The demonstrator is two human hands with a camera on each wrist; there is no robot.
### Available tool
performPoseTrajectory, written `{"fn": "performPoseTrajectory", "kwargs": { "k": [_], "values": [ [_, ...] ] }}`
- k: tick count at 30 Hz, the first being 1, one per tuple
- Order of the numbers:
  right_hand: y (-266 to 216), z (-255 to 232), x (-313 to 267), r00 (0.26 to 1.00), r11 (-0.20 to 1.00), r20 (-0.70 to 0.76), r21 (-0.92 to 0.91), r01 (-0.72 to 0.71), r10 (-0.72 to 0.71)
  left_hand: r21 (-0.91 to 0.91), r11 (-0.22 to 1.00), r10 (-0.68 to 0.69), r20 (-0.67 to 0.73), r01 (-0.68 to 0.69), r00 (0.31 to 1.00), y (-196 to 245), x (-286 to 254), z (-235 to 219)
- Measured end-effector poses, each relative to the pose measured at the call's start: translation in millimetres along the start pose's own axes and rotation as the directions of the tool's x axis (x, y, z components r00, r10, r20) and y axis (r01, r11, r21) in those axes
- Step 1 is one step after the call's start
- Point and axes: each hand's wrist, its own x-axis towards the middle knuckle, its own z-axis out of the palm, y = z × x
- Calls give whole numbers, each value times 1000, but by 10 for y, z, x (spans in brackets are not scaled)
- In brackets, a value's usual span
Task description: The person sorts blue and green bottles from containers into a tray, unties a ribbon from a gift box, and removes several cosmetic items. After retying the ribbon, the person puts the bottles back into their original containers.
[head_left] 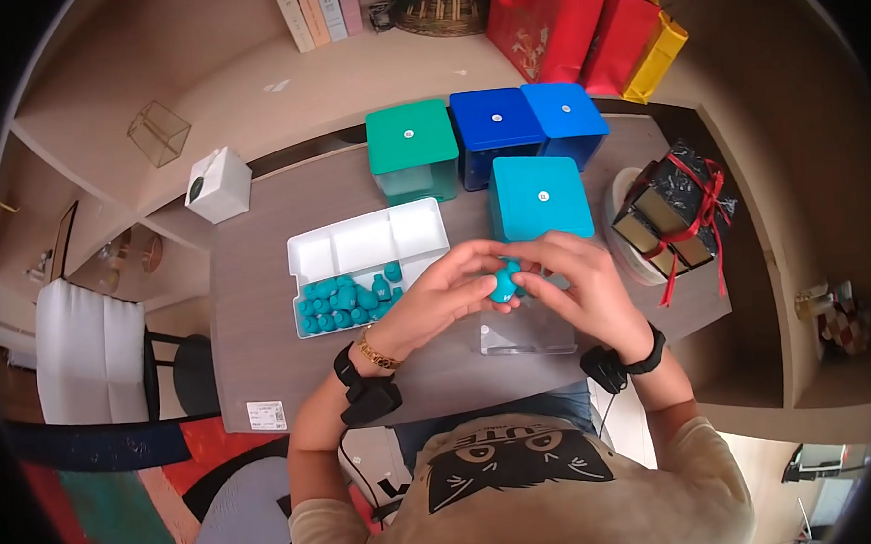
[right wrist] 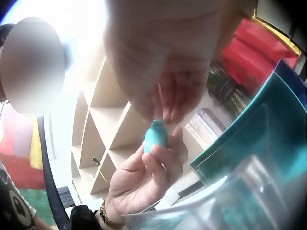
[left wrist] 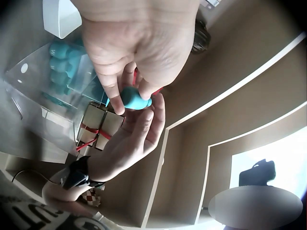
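Note:
A small teal bottle-shaped piece (head_left: pixel 503 286) with a pale letter on it is held up between both hands over the table. My left hand (head_left: pixel 441 289) grips its rounded body between thumb and fingers, as the right wrist view shows. The thumb and fingertips of my right hand (head_left: pixel 584 282) pinch at its narrow end (left wrist: pixel 149 102). Left of the hands, a white compartment tray (head_left: pixel 366 234) holds several similar teal pieces (head_left: pixel 343 297) in its near section. Beneath the hands is a clear plastic container (head_left: pixel 528 338), partly hidden by them.
Behind the hands stands a teal-lidded box (head_left: pixel 540 198), with green-lidded (head_left: pixel 409 140), dark-blue-lidded (head_left: pixel 495 121) and light-blue-lidded (head_left: pixel 567 112) boxes farther back. Black-and-gold boxes tied with red ribbon (head_left: pixel 679 210) stand at the right. A white cube-shaped box (head_left: pixel 219 185) sits at the back left.

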Motion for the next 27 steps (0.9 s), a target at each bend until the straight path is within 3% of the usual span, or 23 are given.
{"fn": "performPoseTrajectory", "kwargs": {
  "k": [2, 8, 10, 13, 16, 19, 25, 27],
  "values": [
    [55, 7, 22, 999, 998, 35, -47, 30, -28, 74, 997, 16, 9, -17, 1000, 31, 61, -3],
    [-2, -68, 5, 986, 993, 154, -108, -50, 67, 335, 939, 77, 17, -78, 997, 42, 145, -154],
    [-27, -27, -14, 967, 981, 247, -192, -12, 61, 514, 856, 71, -24, -49, 997, 157, 144, -215],
    [20, 142, -44, 926, 964, 376, -257, 75, 28, 825, 563, 157, -42, -54, 987, 218, 137, -261],
    [112, 331, -51, 883, 942, 468, -313, 117, 46, 905, 381, 234, 106, -191, 967, 134, 141, -355],
    [227, 462, -42, 855, 928, 508, -360, 99, 106, 887, 427, 167, 115, -177, 979, 125, 114, -341],
    [283, 583, -54, 888, 950, 433, -313, -14, 156, 894, 433, 91, 83, -115, 992, 160, 75, -325],
    [332, 627, -85, 891, 944, 425, -329, -13, 160, 957, 271, 135, 65, -100, 989, 194, 12, -370]
  ]
}}
